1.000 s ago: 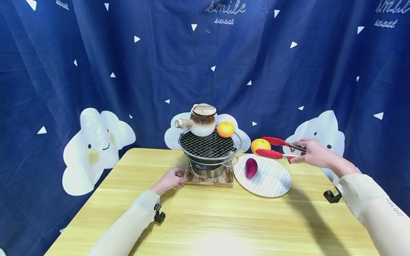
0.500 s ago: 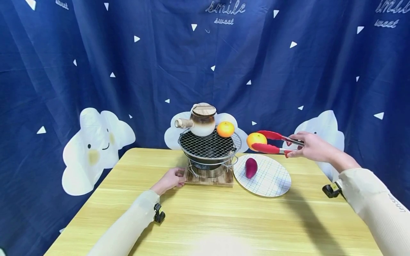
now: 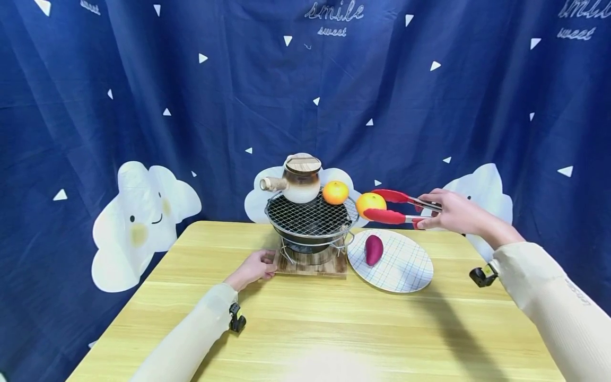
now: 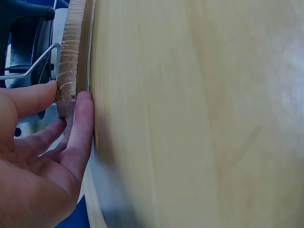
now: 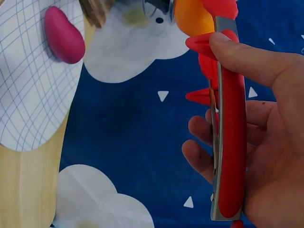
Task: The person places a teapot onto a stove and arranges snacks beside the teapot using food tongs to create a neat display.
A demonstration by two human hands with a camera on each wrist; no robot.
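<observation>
My right hand (image 3: pixel 455 215) grips red-tipped tongs (image 5: pixel 232 128), thumb on one arm and fingers round the other. Between the tong tips an orange (image 3: pixel 369 205) is held in the air, close to the right rim of the grill (image 3: pixel 310 215). My left hand (image 3: pixel 252 269) pinches the left corner of the wooden board (image 4: pixel 70 52) under the grill, thumb on one face and fingers on the other. On the wire mesh stand another orange (image 3: pixel 335 192) and a brown-and-white lidded pot (image 3: pixel 302 183) with a side handle. A purple sweet-potato-like piece (image 3: pixel 374 250) lies on the checked plate (image 3: pixel 406 265).
The plate stands right of the grill on the wooden table (image 3: pixel 305 318). Wire handles stick out from the grill's sides. A dark blue curtain (image 3: pixel 215 106) with clouds and triangles hangs behind the table.
My right hand has moved left with the tongs, bringing the orange up from over the plate's back edge to beside the grill. The left hand stays at the board.
</observation>
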